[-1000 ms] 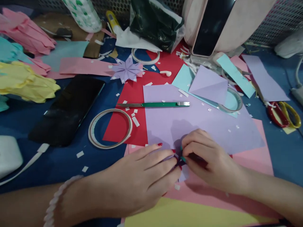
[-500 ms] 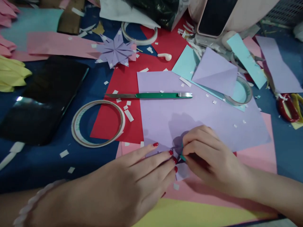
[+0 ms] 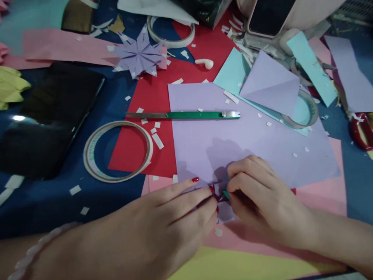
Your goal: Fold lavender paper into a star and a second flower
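Note:
My left hand lies with its fingers stretched out, the red-nailed tips resting on a small folded purple paper piece. Most of that piece is hidden under both hands. From the other side, my right hand has its thumb and curled fingers pinched together at the piece's edge. A teal bit shows at the right thumb tip; whether it is a nail or paper I cannot make out. Beneath the hands are a pink sheet and the near edge of a large purple sheet.
A green-handled craft knife lies across the sheets beyond my hands. To its left are a tape roll and a black tablet-like device. Farther back are a purple paper star and a white earbud. Red-handled scissors lie at right.
The view has shifted slightly, so items at the back sit higher in the picture. Both hands stay at the folded purple paper, with hardly any visible movement.

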Demonstrator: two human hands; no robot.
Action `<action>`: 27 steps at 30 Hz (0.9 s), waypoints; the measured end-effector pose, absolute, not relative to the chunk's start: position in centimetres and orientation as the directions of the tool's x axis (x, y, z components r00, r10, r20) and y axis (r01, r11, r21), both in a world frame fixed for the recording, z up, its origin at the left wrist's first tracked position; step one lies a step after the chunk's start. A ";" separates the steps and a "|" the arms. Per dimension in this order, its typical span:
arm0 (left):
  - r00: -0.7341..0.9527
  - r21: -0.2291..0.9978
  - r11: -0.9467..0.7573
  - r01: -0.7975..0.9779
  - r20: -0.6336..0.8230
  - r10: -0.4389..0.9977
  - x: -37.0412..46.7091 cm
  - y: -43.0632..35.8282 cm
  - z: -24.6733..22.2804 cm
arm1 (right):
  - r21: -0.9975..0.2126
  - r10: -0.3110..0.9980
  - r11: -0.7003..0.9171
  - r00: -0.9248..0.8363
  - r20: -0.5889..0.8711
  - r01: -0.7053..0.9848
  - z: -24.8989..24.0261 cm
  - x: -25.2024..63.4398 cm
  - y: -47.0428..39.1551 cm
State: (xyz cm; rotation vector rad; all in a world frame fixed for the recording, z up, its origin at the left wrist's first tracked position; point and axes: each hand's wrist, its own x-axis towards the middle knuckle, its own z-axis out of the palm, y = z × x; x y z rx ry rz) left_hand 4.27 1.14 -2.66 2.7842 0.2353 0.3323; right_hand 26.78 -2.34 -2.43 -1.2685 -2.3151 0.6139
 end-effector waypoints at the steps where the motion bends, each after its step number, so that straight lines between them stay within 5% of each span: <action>1: 0.961 0.336 -0.934 0.124 0.194 0.198 4.2 1.1 -2.7 | -0.564 0.858 0.483 -0.490 0.154 0.670 -2.4 26.8 -2.3; 27: 0.950 0.288 -0.951 0.109 0.250 0.185 4.2 1.1 -2.4 | -0.483 0.839 0.519 -0.529 0.129 0.706 -2.5 26.6 -1.9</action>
